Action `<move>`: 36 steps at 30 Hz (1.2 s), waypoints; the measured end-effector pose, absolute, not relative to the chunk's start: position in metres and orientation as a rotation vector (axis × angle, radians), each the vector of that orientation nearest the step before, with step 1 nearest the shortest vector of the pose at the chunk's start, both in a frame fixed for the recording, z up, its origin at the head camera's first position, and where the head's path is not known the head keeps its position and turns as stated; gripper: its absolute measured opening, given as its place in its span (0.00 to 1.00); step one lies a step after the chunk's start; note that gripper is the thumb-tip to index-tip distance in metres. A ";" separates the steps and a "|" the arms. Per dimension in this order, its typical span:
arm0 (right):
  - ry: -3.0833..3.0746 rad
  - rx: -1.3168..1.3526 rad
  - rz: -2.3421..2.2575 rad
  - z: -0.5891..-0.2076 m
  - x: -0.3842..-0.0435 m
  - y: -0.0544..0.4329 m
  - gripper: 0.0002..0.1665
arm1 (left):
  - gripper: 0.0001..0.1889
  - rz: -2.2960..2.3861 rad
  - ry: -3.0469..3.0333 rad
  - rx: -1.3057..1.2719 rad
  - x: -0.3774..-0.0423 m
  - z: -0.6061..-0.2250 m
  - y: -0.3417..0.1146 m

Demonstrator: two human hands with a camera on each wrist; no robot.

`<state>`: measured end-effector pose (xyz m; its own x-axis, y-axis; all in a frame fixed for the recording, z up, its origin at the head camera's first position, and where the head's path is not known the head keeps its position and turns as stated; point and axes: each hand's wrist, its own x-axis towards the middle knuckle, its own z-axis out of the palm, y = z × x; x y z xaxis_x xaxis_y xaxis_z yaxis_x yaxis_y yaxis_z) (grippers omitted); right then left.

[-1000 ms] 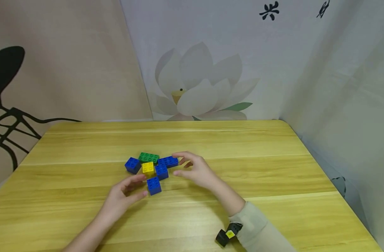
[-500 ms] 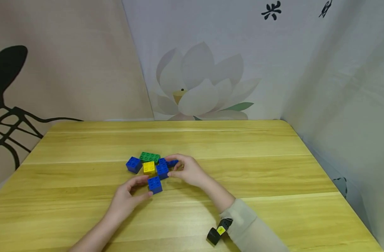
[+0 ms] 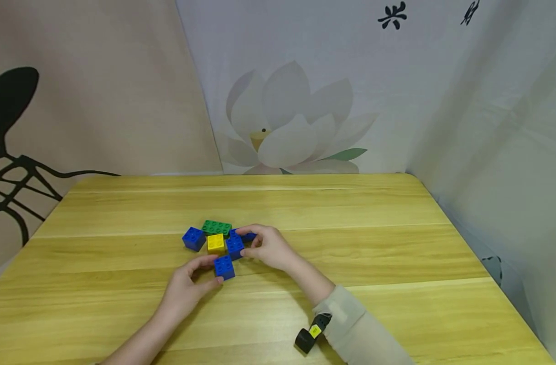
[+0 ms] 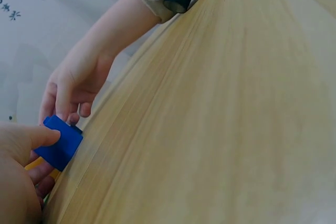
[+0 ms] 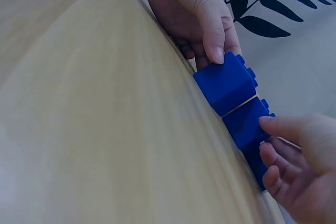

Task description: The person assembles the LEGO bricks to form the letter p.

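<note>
My left hand (image 3: 184,289) pinches the nearest square blue toy brick (image 3: 224,267), thumb on its near side and index finger at its far side. In the right wrist view that brick (image 5: 227,82) lies end to end with a second blue brick (image 5: 245,124). My right hand (image 3: 270,248) holds this second one between thumb and index finger. Left of it sits a yellow brick (image 3: 216,244). Another blue brick (image 3: 250,236) is partly hidden behind my right fingers. A long green brick (image 3: 216,227) lies at the back, and a square blue brick (image 3: 193,239) at the left.
The wooden table (image 3: 373,228) stretches around the bricks on all sides. Hanging cloth (image 3: 305,40) stands behind its far edge and along the right. A black wrist camera (image 3: 309,335) is strapped at my right sleeve.
My right hand has moved left and now grips the second blue brick. My left fingers have closed in on the nearest blue brick. The bricks have stayed about where they were.
</note>
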<state>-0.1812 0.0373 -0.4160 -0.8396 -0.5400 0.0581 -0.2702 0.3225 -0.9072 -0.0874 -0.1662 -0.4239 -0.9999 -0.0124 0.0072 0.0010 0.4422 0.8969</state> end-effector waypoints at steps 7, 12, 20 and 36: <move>2.368 -0.737 -1.504 -0.419 -0.181 0.035 0.24 | 0.23 -1.644 -2.664 0.019 -0.087 -0.426 -0.167; 2.371 -0.738 -1.503 -0.419 -0.179 0.034 0.24 | 0.23 -1.647 -2.664 0.028 -0.087 -0.425 -0.167; 2.363 -0.744 -1.548 -0.418 -0.176 0.036 0.22 | 0.23 -1.652 -2.656 0.039 -0.085 -0.425 -0.168; 2.390 -0.728 -1.627 -0.410 -0.170 0.058 0.21 | 0.22 -1.653 -2.652 0.004 -0.086 -0.414 -0.163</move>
<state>-0.1702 0.0584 -0.4103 -0.8687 -0.4760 0.1368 -0.3020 0.2900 -0.9081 -0.0859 -0.1630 -0.4136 -0.9999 -0.0106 0.0126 0.0067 0.4404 0.8978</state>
